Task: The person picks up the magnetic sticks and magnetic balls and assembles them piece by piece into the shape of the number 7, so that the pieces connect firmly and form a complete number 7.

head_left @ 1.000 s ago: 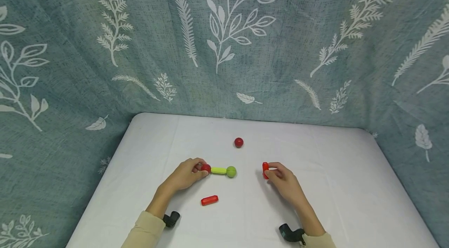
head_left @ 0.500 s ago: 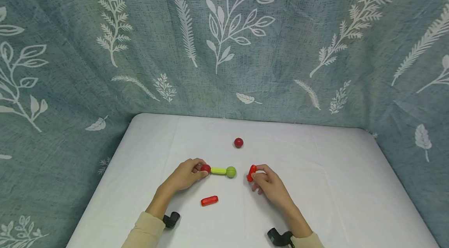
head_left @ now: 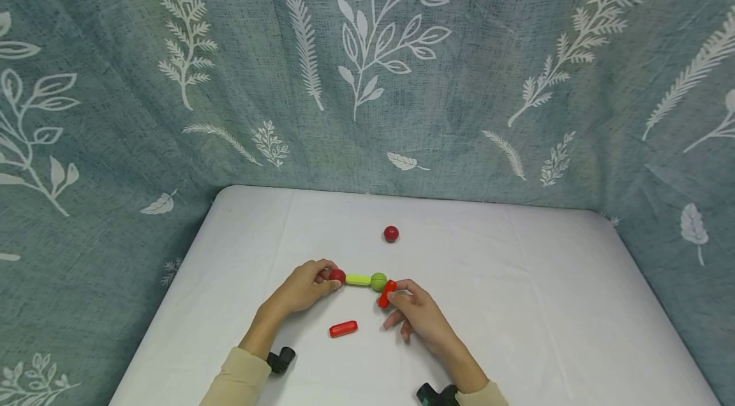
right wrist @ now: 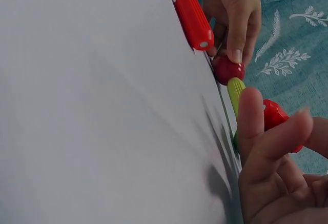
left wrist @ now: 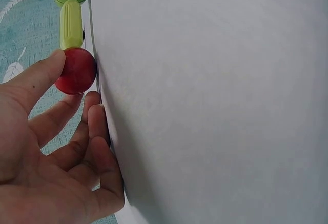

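1. On the white table (head_left: 517,304) lie six toy pieces: two red balls, one green ball, one yellow-green rod and two red rods.
2. Three of them form a straight chain: a red ball (head_left: 337,276), the yellow-green rod (head_left: 358,279) and the green ball (head_left: 378,281), touching end to end.
3. The left hand (head_left: 303,288) rests on the table at the chain's left end, thumb and fingers curled round that red ball, pinching it; the left wrist view shows the thumb pressed on the ball (left wrist: 76,70).
4. The right hand (head_left: 422,316) pinches a red rod (head_left: 387,293) between thumb and fingers, tilted, its upper end at the green ball; whether they touch cannot be told.
5. The second red rod (head_left: 343,328) lies loose on the table between the two forearms, near the chain.
6. The second red ball (head_left: 391,233) sits alone farther back, well apart from both hands.
7. A teal curtain (head_left: 367,67) with white leaf prints hangs behind the table.
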Demonstrator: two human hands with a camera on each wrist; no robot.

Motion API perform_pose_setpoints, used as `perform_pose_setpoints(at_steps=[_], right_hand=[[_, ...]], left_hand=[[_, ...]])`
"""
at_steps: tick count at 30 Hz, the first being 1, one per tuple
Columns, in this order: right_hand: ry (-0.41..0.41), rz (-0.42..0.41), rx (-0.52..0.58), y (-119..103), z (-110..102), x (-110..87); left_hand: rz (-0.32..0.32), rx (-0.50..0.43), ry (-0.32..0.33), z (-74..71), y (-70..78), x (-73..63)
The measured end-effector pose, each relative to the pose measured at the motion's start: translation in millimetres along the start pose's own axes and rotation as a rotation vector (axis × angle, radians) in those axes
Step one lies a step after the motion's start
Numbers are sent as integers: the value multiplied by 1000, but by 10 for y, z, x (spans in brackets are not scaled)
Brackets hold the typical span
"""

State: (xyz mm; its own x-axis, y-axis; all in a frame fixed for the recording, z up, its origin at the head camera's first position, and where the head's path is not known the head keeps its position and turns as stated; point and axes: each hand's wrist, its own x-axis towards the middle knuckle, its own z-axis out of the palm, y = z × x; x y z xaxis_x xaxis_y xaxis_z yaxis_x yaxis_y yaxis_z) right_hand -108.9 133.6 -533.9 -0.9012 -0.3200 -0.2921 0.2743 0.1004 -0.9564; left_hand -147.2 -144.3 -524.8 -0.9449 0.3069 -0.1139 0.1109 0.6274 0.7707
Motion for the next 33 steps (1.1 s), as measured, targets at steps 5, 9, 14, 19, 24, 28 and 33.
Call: perform_pose_setpoints(at_steps=[5, 9, 14, 19, 24, 28, 33], right_hand=[[-36, 10, 11, 43, 83, 5], [-60, 10, 20, 63, 146, 18], [-88, 34, 48, 82, 222, 50], [-80, 56, 73, 68, 258, 55], [-57, 71, 89, 40, 251, 69], [-53, 74, 89, 39, 248, 94], [-39, 60, 67, 64, 259, 124]], left_hand=[[9, 4, 1, -5, 5, 3], [15, 6, -1, -2, -6, 11], [5, 3, 2, -1, -14, 14], [7, 3, 0, -4, -16, 7], [12, -2, 2, -5, 0, 6], [11, -3, 7, -1, 6, 6], [5, 3, 6, 6, -1, 10]])
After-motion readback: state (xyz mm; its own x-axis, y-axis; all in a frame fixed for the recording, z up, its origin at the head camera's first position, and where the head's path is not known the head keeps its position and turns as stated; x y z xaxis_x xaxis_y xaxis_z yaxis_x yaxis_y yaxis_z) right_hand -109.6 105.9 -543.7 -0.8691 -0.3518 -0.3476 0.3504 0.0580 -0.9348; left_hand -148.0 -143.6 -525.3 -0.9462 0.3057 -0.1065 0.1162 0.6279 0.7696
